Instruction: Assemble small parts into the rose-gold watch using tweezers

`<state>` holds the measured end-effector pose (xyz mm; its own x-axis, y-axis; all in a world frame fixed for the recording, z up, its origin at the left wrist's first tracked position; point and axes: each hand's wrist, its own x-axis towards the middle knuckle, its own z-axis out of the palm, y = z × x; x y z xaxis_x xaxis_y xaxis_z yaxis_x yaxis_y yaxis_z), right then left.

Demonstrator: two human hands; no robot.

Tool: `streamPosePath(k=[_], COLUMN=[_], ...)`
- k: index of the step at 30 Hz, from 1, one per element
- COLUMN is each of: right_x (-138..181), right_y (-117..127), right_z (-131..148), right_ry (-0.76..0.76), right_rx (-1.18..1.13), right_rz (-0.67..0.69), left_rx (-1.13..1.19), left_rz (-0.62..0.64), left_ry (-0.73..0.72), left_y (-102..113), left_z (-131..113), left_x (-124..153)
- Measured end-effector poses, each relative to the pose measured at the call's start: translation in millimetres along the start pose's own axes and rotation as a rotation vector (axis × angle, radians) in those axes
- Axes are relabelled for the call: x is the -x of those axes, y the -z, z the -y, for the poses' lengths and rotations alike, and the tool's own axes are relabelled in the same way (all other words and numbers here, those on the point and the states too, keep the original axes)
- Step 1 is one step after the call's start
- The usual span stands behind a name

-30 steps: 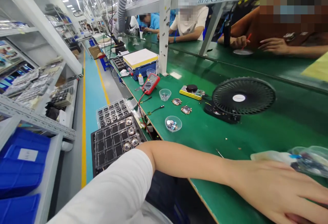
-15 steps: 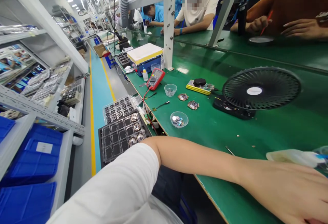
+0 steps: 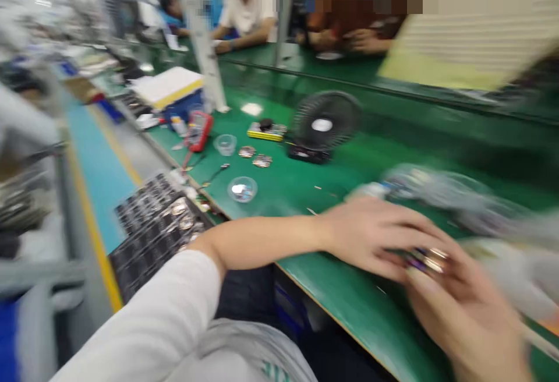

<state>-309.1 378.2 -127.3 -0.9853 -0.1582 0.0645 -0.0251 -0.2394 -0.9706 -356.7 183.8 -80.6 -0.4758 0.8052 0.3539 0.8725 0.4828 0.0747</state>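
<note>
A small round watch module, with a gold-coloured rim and a dark purple part, is held between my two hands over the front of the green bench. My right hand curls around it, with the thumb and fingers at its edges. From the left, my left hand reaches across and its bent fingers close on the module's near side; motion blurs the fingertips. Two similar round modules lie farther left on the bench, beside a clear cup of small parts.
A black fan stands beyond my left hand, near a yellow-edged device. A red multimeter sits at the left. Clear plastic bags lie behind my hands. A black compartment tray is beside my left elbow. People sit across the bench.
My view has swung to the right, and the bench things now appear farther left. My right hand and the round watch module have come into sight, with my left hand at the module.
</note>
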Motion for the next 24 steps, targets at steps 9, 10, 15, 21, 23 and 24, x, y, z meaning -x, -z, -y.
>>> streamPosePath(k=[9,10,15,21,23,24], right_x=[13.7,14.8,19.7,17.1,16.5,16.4], right_y=[20.1,20.7,19.3,21.8,21.3,20.9], right_z=[-7.4,-8.7,-6.1,-8.5,-9.2,-9.0], right_ry=[-0.069,-0.074,-0.069,-0.095,-0.098,-0.099], right_rx=[-0.153,-0.159,-0.163,-0.156,-0.169,-0.18], right_rz=[0.144,0.147,0.188,0.151,0.153,0.156], left_rx=[0.266,0.259,0.233,0.295,0.303,0.303], left_rz=[-0.515,-0.523,-0.532,-0.533,-0.527,-0.525], left_ry=[-0.01,-0.014,-0.023,-0.009,-0.013,-0.016], left_y=[-62.2,-60.9,-55.7,-55.5,-54.0,-53.2], left_z=[-9.4,-10.6,-15.1,-13.0,-12.7,-12.5], left_x=[6.0,7.4,7.7,5.5,5.4,5.3])
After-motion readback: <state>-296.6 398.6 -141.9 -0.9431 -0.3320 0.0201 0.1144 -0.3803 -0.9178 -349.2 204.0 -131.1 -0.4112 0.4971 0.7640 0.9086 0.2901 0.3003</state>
